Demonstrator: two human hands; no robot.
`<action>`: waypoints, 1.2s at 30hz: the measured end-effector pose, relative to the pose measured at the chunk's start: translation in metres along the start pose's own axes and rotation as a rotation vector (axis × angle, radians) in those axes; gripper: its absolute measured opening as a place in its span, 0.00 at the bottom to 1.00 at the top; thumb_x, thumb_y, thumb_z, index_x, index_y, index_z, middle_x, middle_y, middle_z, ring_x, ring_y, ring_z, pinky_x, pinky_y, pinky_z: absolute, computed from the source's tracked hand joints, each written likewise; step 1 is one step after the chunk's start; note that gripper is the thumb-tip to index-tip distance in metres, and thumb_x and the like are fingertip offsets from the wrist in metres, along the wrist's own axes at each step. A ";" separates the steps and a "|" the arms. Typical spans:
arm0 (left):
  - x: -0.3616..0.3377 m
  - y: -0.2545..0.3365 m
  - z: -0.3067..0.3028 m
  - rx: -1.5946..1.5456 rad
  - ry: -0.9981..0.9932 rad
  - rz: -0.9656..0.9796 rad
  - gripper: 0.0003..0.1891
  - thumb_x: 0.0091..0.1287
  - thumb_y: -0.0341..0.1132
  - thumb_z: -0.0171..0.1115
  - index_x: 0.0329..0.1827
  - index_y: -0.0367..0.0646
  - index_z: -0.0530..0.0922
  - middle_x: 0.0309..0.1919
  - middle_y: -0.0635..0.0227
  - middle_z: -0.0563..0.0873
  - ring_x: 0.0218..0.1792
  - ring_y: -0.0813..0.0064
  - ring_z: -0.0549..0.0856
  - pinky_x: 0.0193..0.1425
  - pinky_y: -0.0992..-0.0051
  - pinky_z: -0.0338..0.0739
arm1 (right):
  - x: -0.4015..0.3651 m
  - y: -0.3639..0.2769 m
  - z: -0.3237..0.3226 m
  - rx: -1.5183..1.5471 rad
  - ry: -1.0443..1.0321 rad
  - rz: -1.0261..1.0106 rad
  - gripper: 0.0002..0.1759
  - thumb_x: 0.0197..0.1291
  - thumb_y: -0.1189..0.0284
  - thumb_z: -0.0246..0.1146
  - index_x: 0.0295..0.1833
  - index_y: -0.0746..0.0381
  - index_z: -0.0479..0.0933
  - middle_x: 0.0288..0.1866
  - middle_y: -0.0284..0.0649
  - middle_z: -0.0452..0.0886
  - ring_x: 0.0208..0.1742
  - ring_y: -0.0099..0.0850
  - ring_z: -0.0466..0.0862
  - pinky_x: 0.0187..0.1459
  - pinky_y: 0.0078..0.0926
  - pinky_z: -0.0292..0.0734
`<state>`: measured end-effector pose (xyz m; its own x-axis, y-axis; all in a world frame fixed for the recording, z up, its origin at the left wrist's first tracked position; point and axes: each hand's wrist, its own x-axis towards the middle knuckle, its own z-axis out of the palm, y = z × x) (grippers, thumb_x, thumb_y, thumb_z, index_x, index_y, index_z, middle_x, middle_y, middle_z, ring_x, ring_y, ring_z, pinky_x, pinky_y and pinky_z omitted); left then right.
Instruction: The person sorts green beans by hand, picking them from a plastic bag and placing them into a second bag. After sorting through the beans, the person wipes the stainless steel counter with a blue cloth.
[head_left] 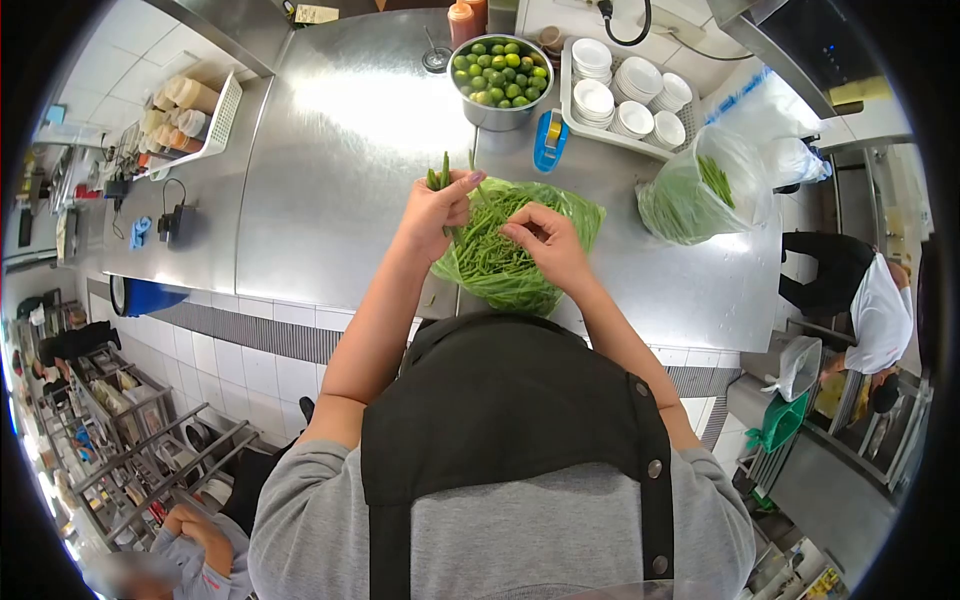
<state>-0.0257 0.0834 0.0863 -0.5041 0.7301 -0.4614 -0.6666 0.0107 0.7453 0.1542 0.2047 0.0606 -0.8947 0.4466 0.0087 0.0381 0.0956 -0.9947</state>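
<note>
On my feed the left hand (437, 208) is up over the steel counter (340, 150), fingers closed around a few bean pods (443, 176) that stick upright out of the top of the fist. The right hand (545, 243) is just beside it and a touch lower, fingers bent, thumb and forefinger drawn together at the pile. I cannot tell whether a pod is actually caught between them. Both hands are over the green plastic bag (560, 215), which lies open on the counter right at the near edge, in front of the person's black apron (500, 400), and it is stuffed with more long green pods. Farther back on the counter I see a metal bowl of limes (500, 72), and a blue tool (548, 140) lying between that bowl and the bag. To the right of the bowl is a white tray of stacked small bowls (628, 95), and near that a second clear bag of greens (700, 190) sits upright, well apart from the hands. Sauce bottles (466, 18) stand at the far edge. Off to the right, below the counter, another person (865, 305) in a white top bends down, and a sleeve and hand (195, 535) show at lower left.
</note>
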 end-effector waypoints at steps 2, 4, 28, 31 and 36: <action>0.004 -0.001 -0.003 -0.045 0.055 0.008 0.08 0.68 0.32 0.73 0.40 0.39 0.82 0.18 0.84 0.68 0.18 0.90 0.62 0.22 0.82 0.53 | 0.001 -0.016 0.006 -0.056 0.179 -0.154 0.03 0.69 0.78 0.67 0.43 0.67 0.82 0.40 0.34 0.84 0.38 0.20 0.80 0.44 0.20 0.76; 0.012 -0.009 -0.011 -0.089 0.142 0.014 0.07 0.72 0.32 0.69 0.40 0.39 0.80 0.20 0.84 0.67 0.18 0.89 0.62 0.22 0.83 0.55 | 0.001 -0.038 0.009 -0.052 0.418 -0.305 0.02 0.68 0.80 0.67 0.43 0.67 0.82 0.41 0.34 0.84 0.38 0.20 0.80 0.44 0.19 0.76; 0.025 -0.042 -0.019 0.850 0.021 0.169 0.14 0.54 0.37 0.80 0.40 0.40 0.91 0.24 0.63 0.89 0.27 0.82 0.85 0.32 0.74 0.78 | 0.004 -0.002 -0.024 -0.207 0.059 0.119 0.09 0.63 0.73 0.70 0.46 0.66 0.84 0.39 0.40 0.85 0.38 0.28 0.85 0.43 0.27 0.80; 0.009 -0.031 -0.002 0.944 -0.024 0.235 0.13 0.55 0.36 0.79 0.39 0.38 0.90 0.23 0.64 0.88 0.25 0.81 0.84 0.31 0.73 0.77 | 0.013 -0.013 -0.018 -0.219 0.131 0.126 0.09 0.65 0.72 0.70 0.46 0.65 0.85 0.35 0.34 0.84 0.36 0.22 0.81 0.40 0.24 0.76; -0.015 -0.019 0.024 1.077 0.042 0.295 0.13 0.56 0.35 0.78 0.41 0.37 0.89 0.22 0.59 0.87 0.23 0.77 0.84 0.31 0.71 0.78 | 0.020 -0.010 -0.012 -0.326 0.154 0.078 0.07 0.65 0.74 0.69 0.44 0.67 0.83 0.32 0.35 0.84 0.34 0.23 0.80 0.38 0.25 0.74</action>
<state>0.0079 0.0885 0.0905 -0.5956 0.7784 -0.1985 0.2957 0.4422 0.8468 0.1416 0.2236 0.0720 -0.8070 0.5900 -0.0263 0.2658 0.3231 -0.9083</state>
